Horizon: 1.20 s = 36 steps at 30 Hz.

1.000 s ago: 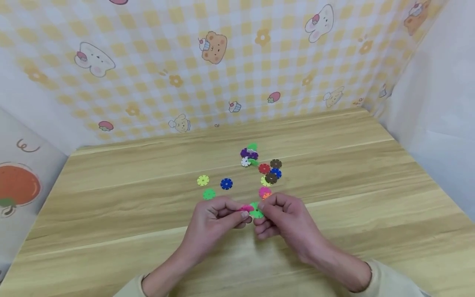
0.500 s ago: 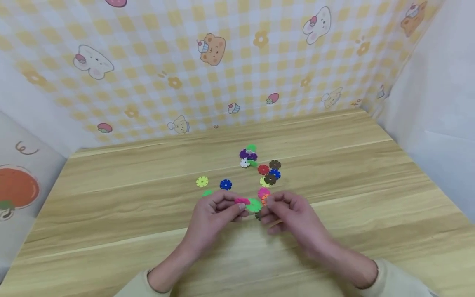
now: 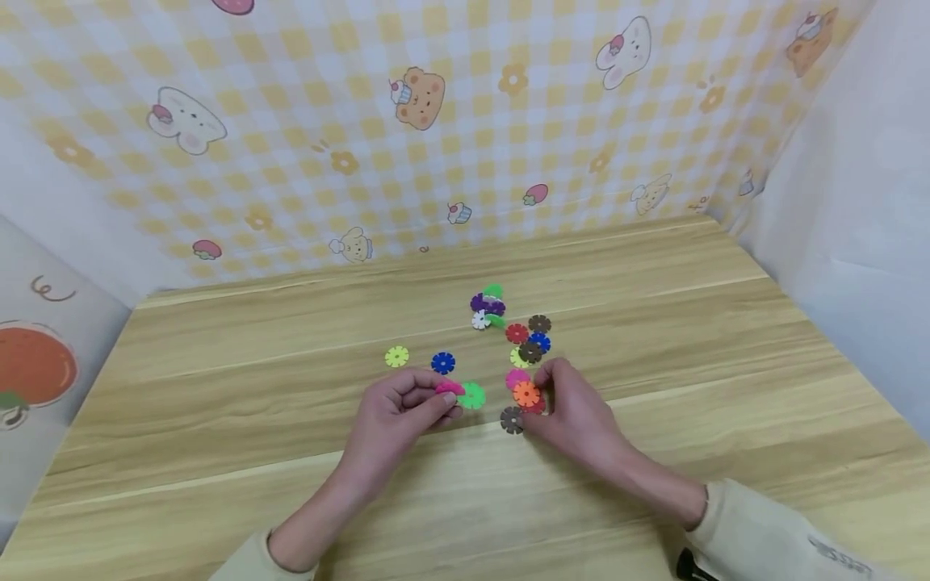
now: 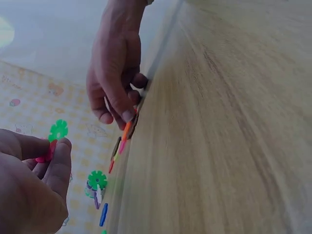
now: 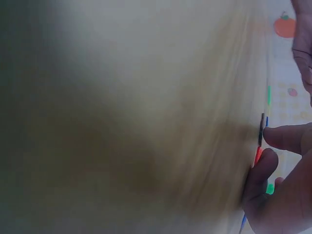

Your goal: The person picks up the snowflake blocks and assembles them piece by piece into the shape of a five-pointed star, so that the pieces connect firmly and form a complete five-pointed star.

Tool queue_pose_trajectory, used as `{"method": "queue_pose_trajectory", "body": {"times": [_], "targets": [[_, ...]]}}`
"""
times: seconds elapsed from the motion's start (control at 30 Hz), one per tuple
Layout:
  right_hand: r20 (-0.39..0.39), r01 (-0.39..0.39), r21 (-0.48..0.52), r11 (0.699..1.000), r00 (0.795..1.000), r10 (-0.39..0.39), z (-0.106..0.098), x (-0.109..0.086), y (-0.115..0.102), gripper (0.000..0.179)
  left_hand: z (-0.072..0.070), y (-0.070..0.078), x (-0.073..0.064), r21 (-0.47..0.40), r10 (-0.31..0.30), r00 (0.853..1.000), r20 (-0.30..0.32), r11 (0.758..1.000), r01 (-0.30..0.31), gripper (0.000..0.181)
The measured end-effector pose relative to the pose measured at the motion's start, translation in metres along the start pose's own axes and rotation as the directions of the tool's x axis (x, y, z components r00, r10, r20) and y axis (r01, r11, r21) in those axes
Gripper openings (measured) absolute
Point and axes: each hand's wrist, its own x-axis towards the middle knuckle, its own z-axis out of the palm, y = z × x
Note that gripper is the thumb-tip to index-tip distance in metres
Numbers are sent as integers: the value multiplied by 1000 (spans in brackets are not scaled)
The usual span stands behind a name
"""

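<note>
My left hand (image 3: 395, 420) pinches a pink notched snowflake disc (image 3: 450, 388) between thumb and forefinger. A green snowflake disc (image 3: 472, 396) is joined to it and sticks out to the right at an angle. My right hand (image 3: 581, 421) is down at the loose discs on the table. Its thumb and forefinger lie around the right side of an orange disc (image 3: 526, 394), over a red disc (image 3: 536, 407). The thumb tip is also beside a dark brown disc (image 3: 512, 420). I cannot tell whether the fingers grip the orange disc.
Beyond the right hand lie a pink disc (image 3: 517, 378), a red disc (image 3: 517, 332), a blue disc (image 3: 540, 342) and brown ones. A joined cluster of purple, white and green discs (image 3: 488, 305) stands farther back. Yellow (image 3: 396, 356) and blue (image 3: 443, 362) discs lie left.
My right hand has let go of the green disc and moved right, down to the loose discs. My left hand has drawn left with the joined pink and green pair.
</note>
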Motion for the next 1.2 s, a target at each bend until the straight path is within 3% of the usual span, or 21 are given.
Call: {"method": "queue_pose_trajectory", "body": {"times": [0.2,0.43,0.63,0.83,1.0,1.1,1.2], "targets": [[-18,27,-35,999,999,-28,4,8,-3,39,1,-1,0,-3,-7,1000,14,1000,7,18],[-21,126,-117,985,991,-129,8,10,-1,37,4,-1,-1,8,-25,999,29,1000,25,18],[-57,110,-252,961,990,-128,17,16,-7,65,5,0,0,10,-25,1000,8,1000,25,17],[-60,101,-287,953,991,-123,19,25,-10,50,4,-3,0,27,-20,999,27,999,19,17],[-14,72,-180,981,997,-76,13,27,-8,45,2,-5,0,19,-19,999,32,1000,19,18],[11,70,-24,997,998,-70,3,20,-10,43,1,-5,0,17,-14,999,38,1000,13,18],[24,111,158,981,993,-117,-7,10,-14,42,1,-3,0,25,4,999,50,1000,-5,19]]}}
